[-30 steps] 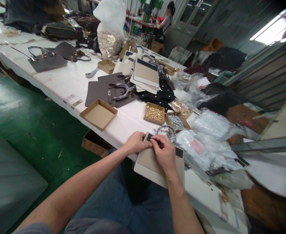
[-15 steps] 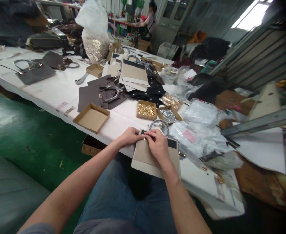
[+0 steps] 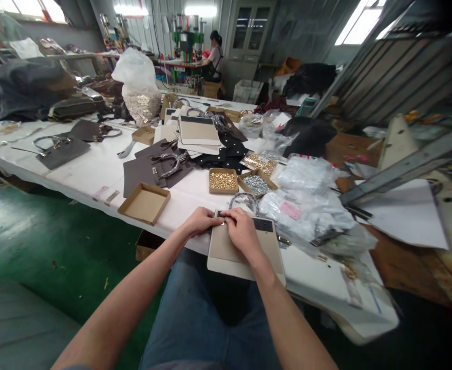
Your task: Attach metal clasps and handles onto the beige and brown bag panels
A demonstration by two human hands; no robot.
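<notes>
A beige bag panel point(image 3: 226, 252) with a dark strip along its top lies at the near edge of the white table point(image 3: 95, 169), over my lap. My left hand point(image 3: 201, 222) grips the panel's top left corner, fingers curled. My right hand point(image 3: 241, 231) pinches a small metal fitting point(image 3: 224, 221) at the panel's top edge, fingertips meeting those of the left hand. A grey curved handle point(image 3: 243, 199) lies just beyond the panel.
Small cardboard trays hold gold studs point(image 3: 222, 180) and silver studs point(image 3: 256, 184); an empty tray point(image 3: 144, 203) sits left. Plastic bags point(image 3: 306, 205) crowd the right. Brown bag pieces point(image 3: 152, 167), stacked panels point(image 3: 197, 131) and a sack of metal parts point(image 3: 139, 97) lie farther back. A person point(image 3: 212, 54) works at a distant machine.
The camera has tilted up and back, showing more of the room. Both hands stay pinched together at the panel's top edge, barely shifted.
</notes>
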